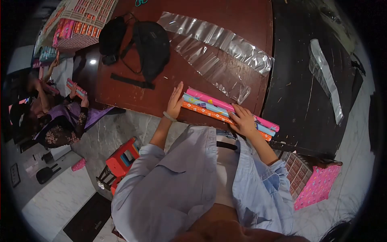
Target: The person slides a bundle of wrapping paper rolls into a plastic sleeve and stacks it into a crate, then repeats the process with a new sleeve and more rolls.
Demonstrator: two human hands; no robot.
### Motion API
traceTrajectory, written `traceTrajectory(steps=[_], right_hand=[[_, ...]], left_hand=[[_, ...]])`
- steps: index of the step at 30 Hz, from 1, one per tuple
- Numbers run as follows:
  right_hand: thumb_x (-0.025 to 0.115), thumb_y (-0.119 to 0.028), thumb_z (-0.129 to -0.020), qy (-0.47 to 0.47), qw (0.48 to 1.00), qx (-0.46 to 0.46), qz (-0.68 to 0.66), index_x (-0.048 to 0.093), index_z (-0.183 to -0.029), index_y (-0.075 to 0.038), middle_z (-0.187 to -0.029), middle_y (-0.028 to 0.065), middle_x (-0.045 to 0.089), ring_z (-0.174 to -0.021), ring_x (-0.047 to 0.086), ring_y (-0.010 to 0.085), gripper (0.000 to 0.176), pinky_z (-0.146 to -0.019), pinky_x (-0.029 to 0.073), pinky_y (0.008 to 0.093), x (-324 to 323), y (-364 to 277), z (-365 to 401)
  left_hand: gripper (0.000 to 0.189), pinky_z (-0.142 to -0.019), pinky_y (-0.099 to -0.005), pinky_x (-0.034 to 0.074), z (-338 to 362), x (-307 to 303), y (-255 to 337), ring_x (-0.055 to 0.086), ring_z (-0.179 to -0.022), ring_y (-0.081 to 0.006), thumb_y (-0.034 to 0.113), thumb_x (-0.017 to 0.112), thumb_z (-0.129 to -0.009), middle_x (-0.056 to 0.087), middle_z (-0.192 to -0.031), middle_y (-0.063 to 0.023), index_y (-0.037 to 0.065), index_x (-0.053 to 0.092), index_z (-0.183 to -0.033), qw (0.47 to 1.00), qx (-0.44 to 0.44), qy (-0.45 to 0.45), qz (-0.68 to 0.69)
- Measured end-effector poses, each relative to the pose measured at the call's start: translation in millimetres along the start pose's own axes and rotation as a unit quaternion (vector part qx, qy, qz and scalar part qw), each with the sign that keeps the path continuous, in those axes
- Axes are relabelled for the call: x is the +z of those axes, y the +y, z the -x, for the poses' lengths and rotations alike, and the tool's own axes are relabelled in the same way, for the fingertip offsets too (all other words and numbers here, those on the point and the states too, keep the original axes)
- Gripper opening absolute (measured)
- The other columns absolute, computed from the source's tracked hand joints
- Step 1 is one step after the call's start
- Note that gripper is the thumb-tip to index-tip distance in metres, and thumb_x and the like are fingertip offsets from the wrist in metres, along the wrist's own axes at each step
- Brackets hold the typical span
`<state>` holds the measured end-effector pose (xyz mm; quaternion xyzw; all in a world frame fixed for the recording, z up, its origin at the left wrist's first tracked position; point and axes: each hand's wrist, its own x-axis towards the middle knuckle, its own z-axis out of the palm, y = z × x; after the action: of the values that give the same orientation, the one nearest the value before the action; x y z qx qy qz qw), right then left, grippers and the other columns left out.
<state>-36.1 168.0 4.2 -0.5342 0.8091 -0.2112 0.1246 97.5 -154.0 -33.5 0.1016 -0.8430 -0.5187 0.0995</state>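
Observation:
Three rolls lie side by side along the table's near edge: a pink roll (209, 98), a light blue roll (207, 105) and an orange patterned roll (201, 111). Against their left ends rests my left hand (175, 101), its fingers stretched out together and pointing away from me. My right hand (243, 121) lies across the rolls right of their middle, fingers spread over the top. Neither hand is wrapped round a roll. Beyond the rolls, clear plastic sleeves (217, 36) lie flat on the reddish-brown table (181, 80).
A black bag (151, 48) with straps lies at the back left, near a crate (86, 16) of rolls. Another plastic sleeve (326, 78) is on the dark table (290, 80). At the left, a co-worker (60, 121) holds rolls. Red stools (123, 157) stand below.

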Motion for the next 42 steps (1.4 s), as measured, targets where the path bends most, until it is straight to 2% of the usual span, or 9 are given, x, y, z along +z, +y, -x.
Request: traceTrajectory(steps=[1,3,6,9,12,18,23,31,42], right_hand=[[0.070,-0.024,-0.065,0.006,1.000,-0.006,-0.004,0.053,-0.121,-0.013,-0.133,0.0172,0.043,-0.117,0.046,0.0316,0.059,-0.092,0.038,0.0416,0,0,0],[0.070,-0.024,-0.064,0.013,1.000,-0.008,-0.009,0.053,-0.120,-0.012,-0.133,0.0174,0.043,-0.117,0.047,0.0319,0.060,-0.091,0.038,0.0421,-1,2,-1],[0.070,-0.023,-0.064,0.008,1.000,-0.010,-0.014,0.053,-0.121,-0.012,-0.133,0.0174,0.042,-0.117,0.046,0.0317,0.060,-0.091,0.038,0.0422,-3,2,-1],[0.069,-0.023,-0.066,-0.004,1.000,-0.009,-0.002,0.052,-0.121,-0.013,-0.135,0.0176,0.041,-0.118,0.046,0.0302,0.059,-0.093,0.038,0.0409,-4,1,-3],[0.069,-0.023,-0.066,0.000,1.000,-0.010,-0.011,0.052,-0.121,-0.012,-0.135,0.0186,0.041,-0.118,0.046,0.0311,0.059,-0.093,0.038,0.0412,-4,4,-2],[0.068,-0.021,-0.068,-0.006,1.000,-0.011,-0.022,0.052,-0.116,-0.004,-0.136,0.0213,0.038,-0.123,0.041,0.0333,0.054,-0.100,0.035,0.0428,-5,3,-7],[0.068,-0.019,-0.070,-0.001,0.999,-0.026,-0.047,0.049,-0.106,0.001,-0.138,0.0216,0.036,-0.124,0.040,0.0334,0.046,-0.101,0.034,0.0427,-3,7,-6],[0.066,-0.020,-0.071,0.000,0.998,-0.022,-0.060,0.049,-0.107,0.003,-0.137,0.0220,0.037,-0.124,0.041,0.0328,0.046,-0.102,0.033,0.0413,-4,8,-2],[0.068,-0.017,-0.068,0.007,0.997,-0.025,-0.066,0.050,-0.102,0.002,-0.135,0.0200,0.041,-0.121,0.044,0.0330,0.043,-0.099,0.037,0.0413,-11,15,5]], left_hand=[[0.059,-0.112,-0.0431,0.012,-3,-9,8,0.025,-0.136,-0.0265,0.022,0.050,-0.089,0.032,-0.143,-0.0146,0.000,0.028,-0.139,1.000,0.001,-0.002,0.000],[0.085,-0.113,-0.0414,0.010,-9,-22,25,0.017,-0.138,-0.0278,0.037,0.062,-0.080,0.018,-0.148,-0.0175,-0.001,0.017,-0.142,0.957,0.050,-0.181,-0.222],[0.104,-0.113,-0.0419,0.010,-23,-30,23,0.016,-0.138,-0.0282,0.051,0.068,-0.069,0.016,-0.149,-0.0165,-0.001,0.016,-0.142,0.905,0.128,-0.270,-0.304],[0.104,-0.112,-0.0421,0.012,-45,-22,35,0.017,-0.138,-0.0287,0.055,0.068,-0.066,0.019,-0.147,-0.0166,-0.001,0.021,-0.140,0.847,0.181,-0.331,-0.375],[0.098,-0.111,-0.0412,0.018,-52,-7,28,0.025,-0.134,-0.0299,0.053,0.067,-0.068,0.028,-0.143,-0.0177,-0.002,0.025,-0.138,0.819,0.254,-0.333,-0.392],[0.093,-0.104,-0.0398,0.031,-46,4,15,0.044,-0.117,-0.0306,0.050,0.065,-0.069,0.046,-0.126,-0.0167,-0.002,0.030,-0.136,0.832,0.245,-0.301,-0.396],[0.093,-0.103,-0.0395,0.031,-41,6,8,0.043,-0.117,-0.0295,0.051,0.066,-0.069,0.045,-0.127,-0.0162,-0.002,0.029,-0.137,0.821,0.248,-0.291,-0.425],[0.092,-0.106,-0.0404,0.027,-47,11,31,0.038,-0.123,-0.0277,0.050,0.069,-0.066,0.042,-0.131,-0.0140,0.000,0.033,-0.134,0.808,0.233,-0.307,-0.446],[0.091,-0.103,-0.0422,0.031,-32,29,29,0.042,-0.118,-0.0312,0.049,0.070,-0.065,0.044,-0.128,-0.0168,-0.002,0.035,-0.132,0.853,0.238,-0.241,-0.396]])
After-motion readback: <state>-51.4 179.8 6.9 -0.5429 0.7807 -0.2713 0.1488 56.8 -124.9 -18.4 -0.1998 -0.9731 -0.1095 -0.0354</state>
